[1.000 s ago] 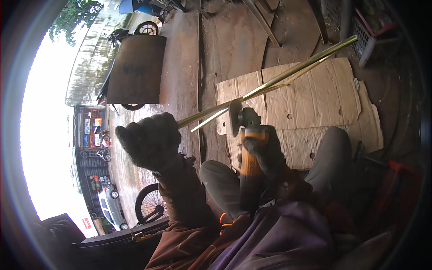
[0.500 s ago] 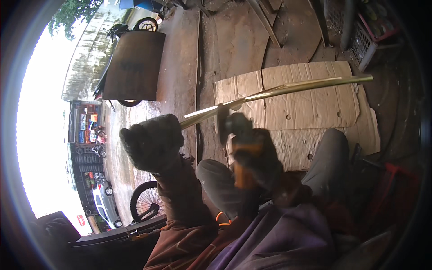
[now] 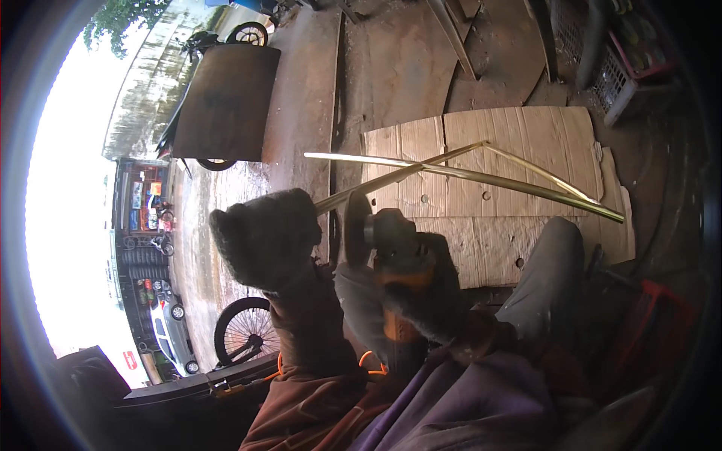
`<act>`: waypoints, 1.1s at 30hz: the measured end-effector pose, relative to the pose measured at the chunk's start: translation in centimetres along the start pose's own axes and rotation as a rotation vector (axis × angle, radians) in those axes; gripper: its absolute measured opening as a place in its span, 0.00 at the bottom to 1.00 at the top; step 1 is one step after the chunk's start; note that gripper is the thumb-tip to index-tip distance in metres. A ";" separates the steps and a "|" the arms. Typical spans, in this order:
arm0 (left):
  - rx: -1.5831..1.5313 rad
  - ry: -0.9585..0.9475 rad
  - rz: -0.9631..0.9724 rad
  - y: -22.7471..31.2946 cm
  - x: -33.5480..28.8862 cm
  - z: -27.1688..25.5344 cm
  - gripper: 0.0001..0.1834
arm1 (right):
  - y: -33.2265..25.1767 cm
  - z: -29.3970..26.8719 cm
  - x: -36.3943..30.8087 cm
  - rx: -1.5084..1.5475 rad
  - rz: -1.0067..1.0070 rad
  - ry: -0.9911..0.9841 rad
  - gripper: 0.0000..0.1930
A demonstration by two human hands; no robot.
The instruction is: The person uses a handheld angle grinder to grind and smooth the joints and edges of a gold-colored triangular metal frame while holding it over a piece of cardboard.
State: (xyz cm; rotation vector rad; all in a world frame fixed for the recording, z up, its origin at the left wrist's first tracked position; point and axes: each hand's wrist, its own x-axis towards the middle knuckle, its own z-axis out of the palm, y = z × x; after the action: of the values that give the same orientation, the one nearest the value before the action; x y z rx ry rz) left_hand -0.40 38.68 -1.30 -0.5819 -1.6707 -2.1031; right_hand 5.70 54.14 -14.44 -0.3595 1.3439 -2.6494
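My left hand (image 3: 267, 240), in a thick dark glove, is closed round one end of a gold-coloured metal frame (image 3: 511, 186). Thin bars make up this frame: a long one crosses the held one, and a shorter bar joins them into a narrow triangle at the right. My right hand (image 3: 436, 301), gloved too, grips an orange and black angle grinder (image 3: 400, 327). Its disc (image 3: 356, 229) stands edgewise just right of my left hand, close beneath the held bar; whether they touch I cannot tell.
Flattened cardboard (image 3: 466, 255) lies on the floor under the frame, ahead of my knees. A plastic crate (image 3: 613, 86) and metal legs (image 3: 451, 37) stand at the far right. At left are a brown panel (image 3: 226, 105), a spoked wheel (image 3: 244, 331) and an orange cable (image 3: 368, 361).
The frame has turned in my left hand, its right end swinging nearer, so the triangle now shows. The grinder has moved slightly left and down, and its disc has come away from the bar crossing.
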 end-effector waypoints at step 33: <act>-0.203 0.169 -0.086 0.5 -1.7 -2.6 0.23 | 2.3 -1.2 1.0 0.179 0.237 0.134 0.31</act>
State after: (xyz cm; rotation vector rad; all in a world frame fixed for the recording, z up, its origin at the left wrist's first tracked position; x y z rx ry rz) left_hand 1.11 36.10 -2.32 -0.3844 -1.4244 -2.3306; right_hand 4.47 53.50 -16.88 0.0008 1.0935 -2.6035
